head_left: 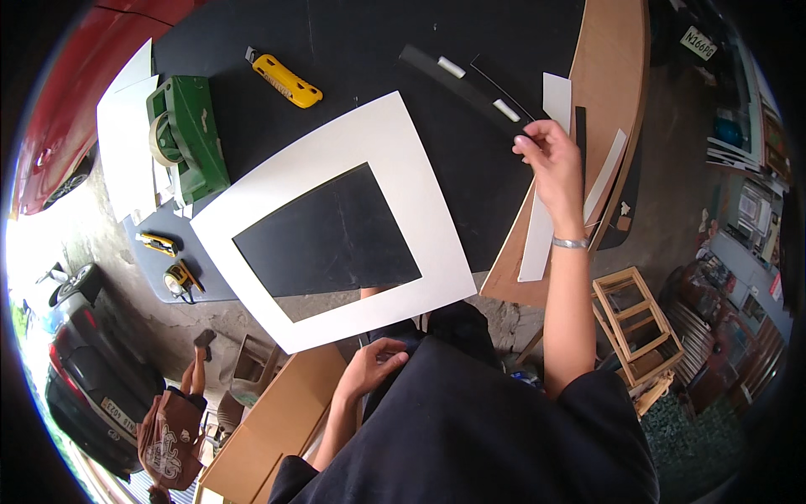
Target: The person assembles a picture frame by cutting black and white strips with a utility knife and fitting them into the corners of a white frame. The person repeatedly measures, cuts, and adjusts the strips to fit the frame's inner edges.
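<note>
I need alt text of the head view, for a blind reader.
A person's right hand holds a dark strip over a black table; the left hand is near the lap. A white frame juts past the table's near edge, with a yellow cutter and green tape dispenser nearby.

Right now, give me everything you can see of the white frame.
The white frame is a thin, flat, four-sided piece, apparently card, with a broad plain border around one large cut-out. It looks clean and uncreased; fisheye bending hides its true shape. It lies at an angle on the black table, which shows through the opening, and its near side juts past the table's edge. Its left corner sits close to the green tape dispenser. Neither the left hand nor the right hand touches it.
</note>
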A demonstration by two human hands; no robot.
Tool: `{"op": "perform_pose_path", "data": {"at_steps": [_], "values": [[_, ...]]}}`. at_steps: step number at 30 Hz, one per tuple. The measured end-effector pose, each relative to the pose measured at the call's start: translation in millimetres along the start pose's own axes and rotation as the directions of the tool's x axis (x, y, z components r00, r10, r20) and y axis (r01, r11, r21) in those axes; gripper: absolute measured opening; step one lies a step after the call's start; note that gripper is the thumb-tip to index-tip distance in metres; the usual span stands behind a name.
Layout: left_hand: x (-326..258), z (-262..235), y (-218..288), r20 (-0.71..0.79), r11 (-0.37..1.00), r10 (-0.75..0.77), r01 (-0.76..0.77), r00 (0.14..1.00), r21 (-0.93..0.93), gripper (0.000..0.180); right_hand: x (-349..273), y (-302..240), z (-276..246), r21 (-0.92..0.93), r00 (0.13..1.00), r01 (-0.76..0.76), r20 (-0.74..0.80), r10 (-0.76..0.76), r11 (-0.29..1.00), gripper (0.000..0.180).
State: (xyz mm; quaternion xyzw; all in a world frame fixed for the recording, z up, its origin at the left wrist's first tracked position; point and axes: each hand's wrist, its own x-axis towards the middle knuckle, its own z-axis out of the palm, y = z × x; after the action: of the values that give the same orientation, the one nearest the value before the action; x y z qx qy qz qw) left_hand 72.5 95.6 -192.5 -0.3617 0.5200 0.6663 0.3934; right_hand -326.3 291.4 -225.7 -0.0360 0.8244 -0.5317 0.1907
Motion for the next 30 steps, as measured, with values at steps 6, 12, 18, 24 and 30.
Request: {"op": "perform_pose_path", "data": {"at_steps": [6, 12, 18, 24, 30], "values": [[-17, -29, 189, -0.283, 0.564, 0.809, -0.545, 0.515, 0.62, 0.031, -24, -64, -38, 0.238, 0.976, -0.003, 0.211, -0.048, 0.971, 0.025], [28, -20, 290, -0.098, 0.436, 0.877, -0.693, 0.471, 0.574, 0.046, -34, -114, -15, 0.231, 0.954, 0.082, 0.263, -0.143, 0.969, 0.029], [49, -5, 272, 0.016, 0.637, 0.718, -0.667, 0.696, 0.386, 0.045, -42, -107, 12, 0.282, 0.939, 0.054, 0.312, -0.145, 0.958, 0.024], [58, -2, 236, -0.026, 0.777, 0.617, -0.603, 0.787, 0.178, 0.026, -43, -94, 24, 0.342, 0.952, -0.051, 0.3, -0.057, 0.938, 0.023], [65, -7, 224, -0.03, 0.854, 0.517, -0.518, 0.855, -0.045, 0.02, -40, -92, 33, 0.358, 0.96, -0.062, 0.276, -0.042, 0.932, 0.023]]}}
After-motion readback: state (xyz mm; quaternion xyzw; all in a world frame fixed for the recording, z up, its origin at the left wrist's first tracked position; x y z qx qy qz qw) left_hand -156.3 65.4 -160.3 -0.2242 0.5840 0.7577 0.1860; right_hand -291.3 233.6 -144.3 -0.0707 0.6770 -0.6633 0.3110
